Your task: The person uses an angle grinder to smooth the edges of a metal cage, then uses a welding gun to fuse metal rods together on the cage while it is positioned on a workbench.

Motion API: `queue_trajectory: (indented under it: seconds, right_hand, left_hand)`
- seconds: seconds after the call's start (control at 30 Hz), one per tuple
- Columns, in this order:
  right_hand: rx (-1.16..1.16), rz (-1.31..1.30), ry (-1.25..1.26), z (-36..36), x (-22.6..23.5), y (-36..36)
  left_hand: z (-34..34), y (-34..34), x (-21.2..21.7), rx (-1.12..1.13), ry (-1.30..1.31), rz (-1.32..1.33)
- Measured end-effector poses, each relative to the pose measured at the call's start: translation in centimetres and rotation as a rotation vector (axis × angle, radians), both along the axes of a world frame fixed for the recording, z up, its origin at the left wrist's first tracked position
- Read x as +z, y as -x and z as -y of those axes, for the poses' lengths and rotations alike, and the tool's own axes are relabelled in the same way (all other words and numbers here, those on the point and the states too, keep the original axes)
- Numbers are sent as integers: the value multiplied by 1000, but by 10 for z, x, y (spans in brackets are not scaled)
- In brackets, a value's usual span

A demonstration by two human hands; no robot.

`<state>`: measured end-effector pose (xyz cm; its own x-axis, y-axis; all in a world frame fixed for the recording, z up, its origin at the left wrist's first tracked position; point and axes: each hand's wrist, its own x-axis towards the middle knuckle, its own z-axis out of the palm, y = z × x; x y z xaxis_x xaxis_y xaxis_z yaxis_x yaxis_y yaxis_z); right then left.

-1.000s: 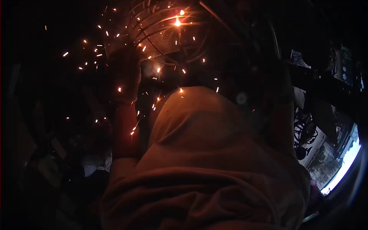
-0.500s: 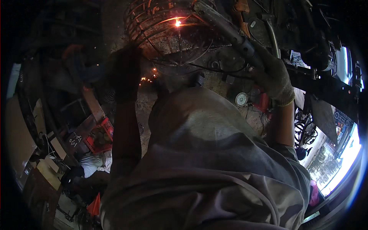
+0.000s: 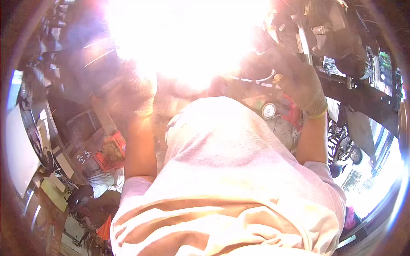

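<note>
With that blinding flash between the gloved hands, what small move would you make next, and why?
Probably keep both hands steady. The white glare hides the work, the left hand is beside it, and the right hand appears to grip a dark tool.

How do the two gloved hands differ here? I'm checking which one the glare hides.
The right hand shows clearly, gripping a thin rod; the left hand is washed out beside the white flare, its grasp unreadable. The right reaches farther up. Both wear knit gloves on bare forearms.
</note>
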<state>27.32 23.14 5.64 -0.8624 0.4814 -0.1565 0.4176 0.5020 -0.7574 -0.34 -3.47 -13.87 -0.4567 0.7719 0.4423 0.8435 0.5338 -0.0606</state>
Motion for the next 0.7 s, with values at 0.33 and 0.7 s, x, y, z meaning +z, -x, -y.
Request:
queue_trajectory:
  seconds: [0.33, 0.7]
  right_hand:
    - [86, -132, 21, -9, -8, -4]
    - [69, 84, -406, -16, -36, -41]
  left_hand:
    - [-12, -13, 22, -112, -187, 110]
    - [-31, -15, 33, -203, -218, 95]
